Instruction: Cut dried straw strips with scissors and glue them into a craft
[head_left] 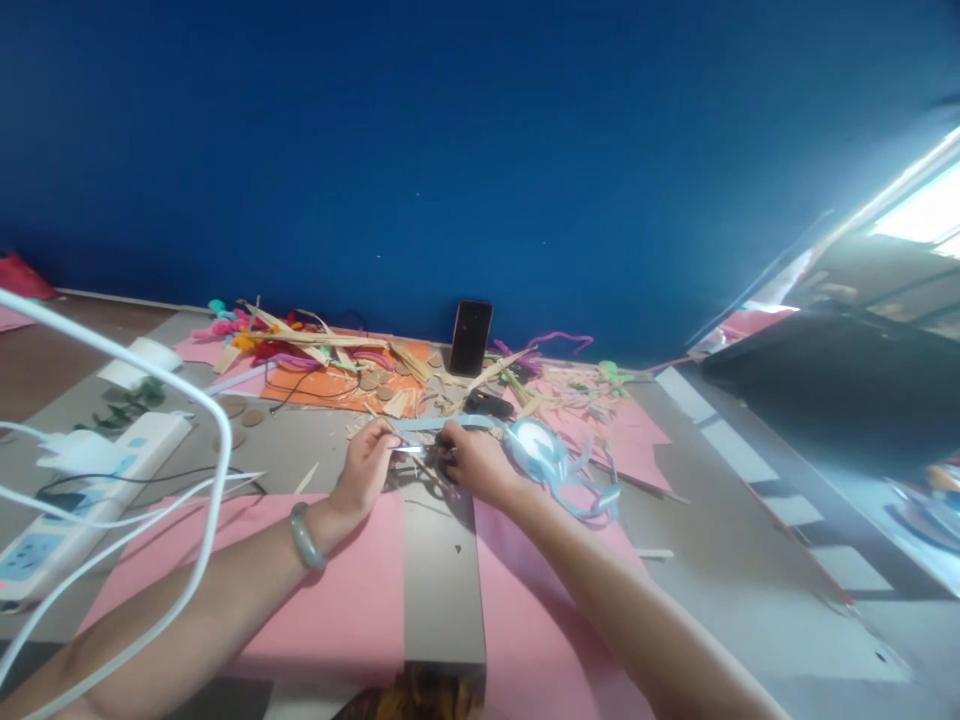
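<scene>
In the head view my right hand [476, 462] is closed round the dark handles of a pair of scissors, whose silver blades [410, 450] point left. My left hand [367, 462], a pale bangle [306, 537] at its wrist, is pinched at the blade tips. A light blue ribbon [450, 423] stretches from the left fingers, behind the right hand, towards its spool [532, 445]. Loose loops of ribbon [589, 490] lie right of the spool. What exactly sits between the left fingertips is small and blurred. Thin strips lie below the blades.
A phone [471, 340] leans upright against the blue wall [450, 180]. Straw strips and pipe cleaners [292, 340] are heaped on orange paper [330, 385]. Pink sheets [300, 590] lie under my forearms. A power strip [90, 510] with white cables [217, 480] occupies the left.
</scene>
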